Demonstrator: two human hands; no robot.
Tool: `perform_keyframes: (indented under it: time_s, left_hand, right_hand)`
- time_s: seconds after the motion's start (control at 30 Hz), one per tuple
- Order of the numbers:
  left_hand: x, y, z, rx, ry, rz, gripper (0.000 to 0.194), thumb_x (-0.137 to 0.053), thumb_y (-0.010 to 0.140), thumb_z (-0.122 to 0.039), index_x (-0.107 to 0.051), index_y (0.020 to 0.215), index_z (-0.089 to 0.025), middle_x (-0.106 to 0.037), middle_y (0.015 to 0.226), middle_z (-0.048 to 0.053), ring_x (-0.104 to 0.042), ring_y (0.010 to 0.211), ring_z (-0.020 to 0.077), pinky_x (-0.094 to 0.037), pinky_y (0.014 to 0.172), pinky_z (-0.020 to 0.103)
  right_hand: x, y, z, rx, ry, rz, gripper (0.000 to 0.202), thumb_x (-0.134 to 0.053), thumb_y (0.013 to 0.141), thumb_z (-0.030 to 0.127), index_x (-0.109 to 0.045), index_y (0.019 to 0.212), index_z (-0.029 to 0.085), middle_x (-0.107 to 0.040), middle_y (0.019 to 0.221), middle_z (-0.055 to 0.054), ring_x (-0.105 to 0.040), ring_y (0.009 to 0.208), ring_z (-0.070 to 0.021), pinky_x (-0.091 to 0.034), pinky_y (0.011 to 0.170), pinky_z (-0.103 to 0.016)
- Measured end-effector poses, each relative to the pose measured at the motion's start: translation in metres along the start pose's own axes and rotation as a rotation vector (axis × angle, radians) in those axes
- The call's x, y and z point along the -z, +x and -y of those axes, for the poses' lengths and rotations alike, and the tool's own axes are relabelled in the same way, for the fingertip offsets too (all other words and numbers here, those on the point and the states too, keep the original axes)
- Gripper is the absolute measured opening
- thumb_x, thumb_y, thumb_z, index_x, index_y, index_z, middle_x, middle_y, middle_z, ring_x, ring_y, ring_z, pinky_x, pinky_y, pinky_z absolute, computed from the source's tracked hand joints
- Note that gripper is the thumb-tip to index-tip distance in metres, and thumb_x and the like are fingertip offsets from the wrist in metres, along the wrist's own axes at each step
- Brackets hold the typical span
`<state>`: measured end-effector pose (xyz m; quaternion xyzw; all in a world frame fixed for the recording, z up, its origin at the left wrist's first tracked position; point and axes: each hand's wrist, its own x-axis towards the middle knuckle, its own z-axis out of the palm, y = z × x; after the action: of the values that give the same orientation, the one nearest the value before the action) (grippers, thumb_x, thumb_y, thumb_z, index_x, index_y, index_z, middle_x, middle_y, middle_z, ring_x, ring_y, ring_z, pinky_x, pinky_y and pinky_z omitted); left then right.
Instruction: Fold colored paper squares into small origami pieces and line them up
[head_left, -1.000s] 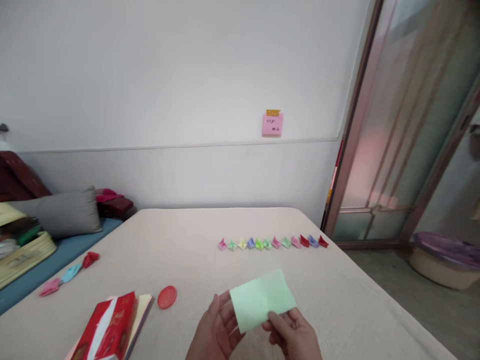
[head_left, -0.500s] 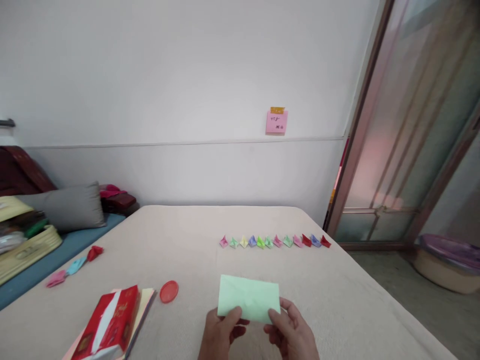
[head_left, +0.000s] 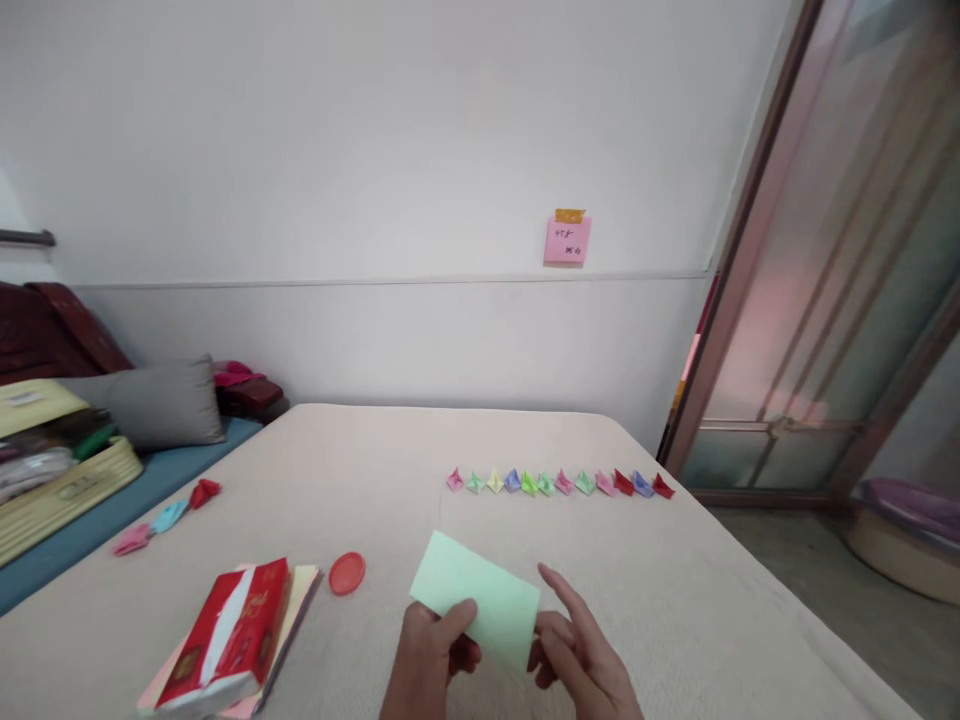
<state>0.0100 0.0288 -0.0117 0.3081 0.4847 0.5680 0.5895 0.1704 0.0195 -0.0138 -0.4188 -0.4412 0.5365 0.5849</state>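
Note:
A rectangle of pale green paper (head_left: 495, 597) is tilted above the table, its right side lower than its left. My left hand (head_left: 429, 645) pinches its lower left edge, thumb on top and the other fingers underneath. My right hand (head_left: 585, 655) is beside the paper's right edge, index finger stretched upward and the other fingers bent close to the edge. Whether those fingertips touch the paper I cannot tell. Beyond the hands, several small folded paper shapes (head_left: 529, 484) in pink, green, yellow, blue and red stand in a row.
On the pale table (head_left: 375, 460), a red tissue pack (head_left: 259, 620) lies on stacked paper at the left, beside a red round lid (head_left: 347, 573). Three folded papers (head_left: 170, 516) lie along the left edge. A pink note (head_left: 568, 241) is taped to the wall.
The green paper has tilted, its right side dropping. My right thumb has come off its face and my right index finger has straightened upward. The camera view has shifted slightly left.

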Motion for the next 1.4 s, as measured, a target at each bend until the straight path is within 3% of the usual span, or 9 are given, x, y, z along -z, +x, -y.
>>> perform_keyframes:
  time_s: [0.13,0.43,0.57,0.67,0.77,0.93,1.1,1.27,1.4]
  left_hand:
    - [0.000,-0.004,-0.011,0.002,0.085,0.084,0.021,-0.070,0.070,-0.030,-0.064,0.068,-0.010,-0.056,0.049,0.000,-0.047,0.043,0.0099,-0.034,0.045,0.022]
    - [-0.007,-0.009,-0.016,0.007,0.217,0.209,0.019,-0.064,0.071,-0.023,-0.069,0.067,-0.006,-0.066,0.056,0.008,-0.052,0.045,0.0117,-0.038,0.047,0.024]
    - [-0.010,-0.010,-0.011,0.041,0.228,0.266,0.024,-0.062,0.074,-0.028,-0.071,0.070,-0.006,-0.067,0.059,0.009,-0.054,0.044,0.0114,-0.038,0.047,0.023]
    - [-0.012,-0.008,-0.005,0.047,0.220,0.285,0.036,-0.062,0.076,-0.040,-0.071,0.068,-0.006,-0.068,0.060,0.010,-0.055,0.044,0.0116,-0.037,0.046,0.023]
    - [-0.014,-0.007,-0.002,0.039,0.205,0.328,0.042,-0.066,0.071,-0.047,-0.071,0.069,-0.006,-0.069,0.061,0.010,-0.055,0.045,0.0118,-0.038,0.045,0.023]
    - [-0.016,-0.007,-0.003,0.038,0.273,0.307,0.024,-0.068,0.065,-0.031,-0.071,0.062,-0.007,-0.068,0.057,0.009,-0.055,0.044,0.0124,-0.039,0.045,0.024]
    - [-0.016,-0.007,-0.002,0.035,0.264,0.264,0.021,-0.063,0.067,-0.027,-0.068,0.062,-0.008,-0.069,0.056,0.009,-0.055,0.042,0.0121,-0.039,0.044,0.024]
    - [-0.009,-0.005,-0.007,0.018,0.187,0.253,0.017,-0.062,0.069,-0.024,-0.067,0.076,-0.009,-0.068,0.055,0.005,-0.053,0.041,0.0103,-0.036,0.044,0.022]
    - [-0.007,-0.006,-0.017,0.030,0.226,0.262,0.013,-0.056,0.066,-0.017,-0.065,0.071,-0.010,-0.062,0.047,0.001,-0.043,0.036,0.0072,-0.029,0.040,0.020]
  right_hand:
    - [0.010,0.005,-0.005,0.006,-0.097,0.179,0.020,-0.072,0.070,0.029,-0.076,0.089,0.027,-0.069,0.075,-0.003,-0.057,0.061,-0.0187,-0.044,0.055,-0.028]
    - [-0.001,0.006,0.002,0.053,-0.005,0.064,0.014,-0.076,0.064,0.036,-0.075,0.062,0.022,-0.067,0.098,-0.009,-0.060,0.087,-0.0274,-0.045,0.075,-0.032]
    - [0.003,0.006,0.007,0.011,-0.128,-0.020,0.021,-0.073,0.067,0.036,-0.070,0.054,0.020,-0.064,0.078,-0.005,-0.054,0.072,-0.0216,-0.040,0.065,-0.030]
    - [0.004,0.006,0.005,-0.023,-0.239,-0.097,0.027,-0.070,0.067,0.038,-0.062,0.050,0.018,-0.049,0.053,0.003,-0.041,0.055,-0.0154,-0.032,0.055,-0.027]
    - [0.002,0.006,0.002,-0.046,-0.296,-0.166,0.029,-0.067,0.066,0.037,-0.054,0.048,0.019,-0.040,0.046,0.006,-0.035,0.051,-0.0137,-0.027,0.052,-0.027]
    - [-0.002,0.005,0.004,-0.041,-0.323,-0.205,0.027,-0.065,0.065,0.033,-0.046,0.049,0.021,-0.039,0.047,0.007,-0.036,0.050,-0.0130,-0.028,0.050,-0.026]
    - [-0.006,0.006,0.005,-0.089,-0.166,-0.228,0.015,-0.066,0.063,0.030,-0.054,0.068,0.022,-0.038,0.045,0.010,-0.033,0.041,-0.0105,-0.023,0.041,-0.023]
    - [0.004,0.011,0.003,-0.171,-0.070,-0.103,0.026,-0.072,0.062,0.036,-0.060,0.076,0.018,-0.036,0.041,0.012,-0.033,0.036,-0.0083,-0.019,0.037,-0.020]
    - [0.010,0.014,0.002,-0.250,0.067,0.001,0.035,-0.079,0.058,0.038,-0.065,0.080,0.015,-0.058,0.054,0.004,-0.048,0.046,-0.0102,-0.029,0.045,-0.020]
